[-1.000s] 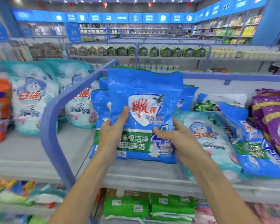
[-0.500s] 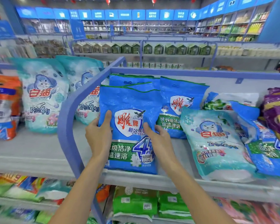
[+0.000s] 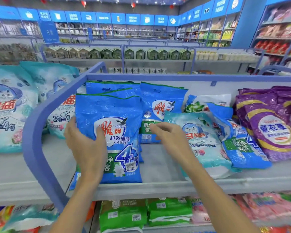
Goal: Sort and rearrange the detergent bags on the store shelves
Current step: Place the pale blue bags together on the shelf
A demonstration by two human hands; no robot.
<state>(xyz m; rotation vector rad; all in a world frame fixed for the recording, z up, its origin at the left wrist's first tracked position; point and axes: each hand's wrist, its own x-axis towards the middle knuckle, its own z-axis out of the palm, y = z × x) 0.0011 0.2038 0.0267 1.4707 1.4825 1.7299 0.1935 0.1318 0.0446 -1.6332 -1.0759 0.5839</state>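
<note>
A blue detergent bag (image 3: 118, 115) with a red logo stands upright at the left end of the grey shelf (image 3: 160, 167), with more blue bags behind it. My left hand (image 3: 86, 143) grips its left edge, thumb on the front. My right hand (image 3: 170, 140) is off the bag, fingers loosely spread, hovering between a second blue bag (image 3: 160, 100) and a leaning teal cat-logo bag (image 3: 207, 148). Another blue bag (image 3: 242, 148) lies tilted to the right of the teal one.
A curved blue divider rail (image 3: 37, 118) borders the section on the left, with teal bags (image 3: 7, 106) beyond it. Purple bags (image 3: 272, 130) stand at the right end. Green packs (image 3: 124, 214) fill the shelf below. A back rail (image 3: 175, 77) closes the shelf.
The blue bag has been set down upright at the shelf's left end. My right hand let go of it and moved right. My left hand stays on its left edge.
</note>
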